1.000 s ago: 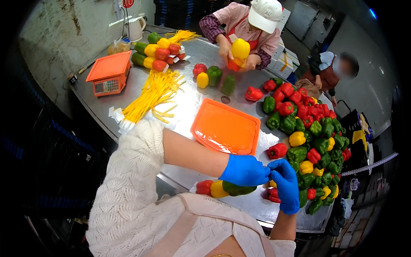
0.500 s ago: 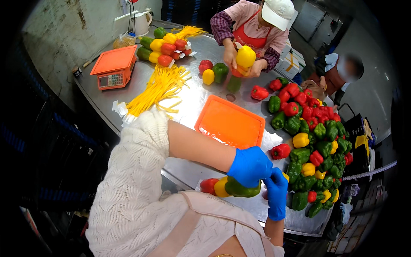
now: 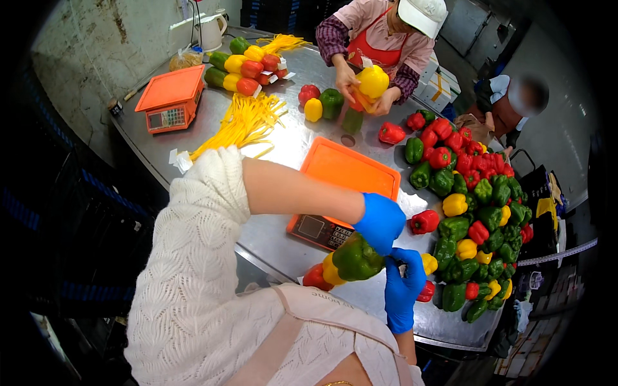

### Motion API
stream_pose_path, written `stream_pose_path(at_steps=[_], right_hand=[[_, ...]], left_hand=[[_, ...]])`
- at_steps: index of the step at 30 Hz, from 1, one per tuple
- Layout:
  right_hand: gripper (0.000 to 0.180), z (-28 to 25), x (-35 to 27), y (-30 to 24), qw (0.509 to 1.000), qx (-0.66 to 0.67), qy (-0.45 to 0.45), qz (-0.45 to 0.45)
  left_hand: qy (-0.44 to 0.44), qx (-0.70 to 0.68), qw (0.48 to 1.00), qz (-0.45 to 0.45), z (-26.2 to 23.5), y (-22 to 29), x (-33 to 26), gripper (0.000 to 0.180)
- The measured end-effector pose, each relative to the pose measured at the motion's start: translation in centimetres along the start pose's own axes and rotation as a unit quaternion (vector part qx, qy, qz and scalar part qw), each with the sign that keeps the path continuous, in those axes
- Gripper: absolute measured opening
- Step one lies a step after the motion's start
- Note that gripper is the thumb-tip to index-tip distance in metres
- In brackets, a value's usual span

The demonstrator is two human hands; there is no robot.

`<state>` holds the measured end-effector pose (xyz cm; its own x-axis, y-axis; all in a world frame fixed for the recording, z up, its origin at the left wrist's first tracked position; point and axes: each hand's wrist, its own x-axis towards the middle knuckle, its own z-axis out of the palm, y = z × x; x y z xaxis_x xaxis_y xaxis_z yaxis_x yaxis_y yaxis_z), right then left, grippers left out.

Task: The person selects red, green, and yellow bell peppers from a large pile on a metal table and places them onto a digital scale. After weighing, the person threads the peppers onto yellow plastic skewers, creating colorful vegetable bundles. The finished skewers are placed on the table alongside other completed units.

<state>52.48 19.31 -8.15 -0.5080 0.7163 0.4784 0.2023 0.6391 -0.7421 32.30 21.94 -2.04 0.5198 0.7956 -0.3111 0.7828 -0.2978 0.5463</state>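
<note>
A row of three bell peppers lies close to my body: a red pepper (image 3: 317, 277), a yellow pepper (image 3: 332, 269) and a large green pepper (image 3: 358, 258), its end tilted up. My left hand (image 3: 382, 222), in a blue glove, bends down over the green pepper's end, its fingers closed and mostly hidden. Just below it, my gloved right hand (image 3: 403, 286) pinches thumb and fingers together beside that end. What either hand grips there is too small to make out. Behind my left forearm stands an orange-topped scale (image 3: 347, 168), its dark panel partly showing.
Loose peppers (image 3: 479, 212) heap on the right of the metal table. Yellow net sleeves (image 3: 241, 125) lie at left, near a second orange scale (image 3: 170, 96) and packed pepper rows (image 3: 241, 67). Across the table a co-worker (image 3: 380, 45) handles a yellow pepper (image 3: 373, 82); another person (image 3: 508, 106) stands behind.
My left hand has moved up from the green pepper, whose end has risen. My right hand has shifted slightly left. The near scale's panel now shows below my forearm.
</note>
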Motion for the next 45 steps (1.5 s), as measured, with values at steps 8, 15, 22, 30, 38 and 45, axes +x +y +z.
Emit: stream_pose_path(at_steps=[8,15,22,30,38,45], right_hand=[[0.017,0.6,-0.2,1.3,0.989,0.111,0.059,0.075],[0.014,2.4,0.5,0.9,0.975,0.190,0.045,0.107],[0.025,2.7,1.5,0.6,0.997,0.006,0.030,-0.067],[0.042,3.5,1.8,1.4,0.972,-0.127,0.047,-0.192],[0.047,3.1,1.2,0.6,0.996,-0.039,-0.006,-0.078],[0.035,2.2,1.6,2.2,0.996,0.073,-0.051,-0.020]], left_hand=[[-0.011,-0.233,0.971,-0.044,1.3,-3.0,1.5,0.024],[-0.024,-0.373,0.921,-0.113,0.6,-4.0,-1.4,0.017],[-0.027,-0.440,0.887,-0.135,0.5,-3.9,-1.8,0.014],[0.071,-0.452,0.875,-0.157,1.7,-3.6,-2.5,0.021],[0.113,-0.465,0.861,-0.176,2.0,-4.1,-3.1,0.022],[0.122,-0.429,0.886,-0.127,3.1,-5.2,-3.2,0.024]])
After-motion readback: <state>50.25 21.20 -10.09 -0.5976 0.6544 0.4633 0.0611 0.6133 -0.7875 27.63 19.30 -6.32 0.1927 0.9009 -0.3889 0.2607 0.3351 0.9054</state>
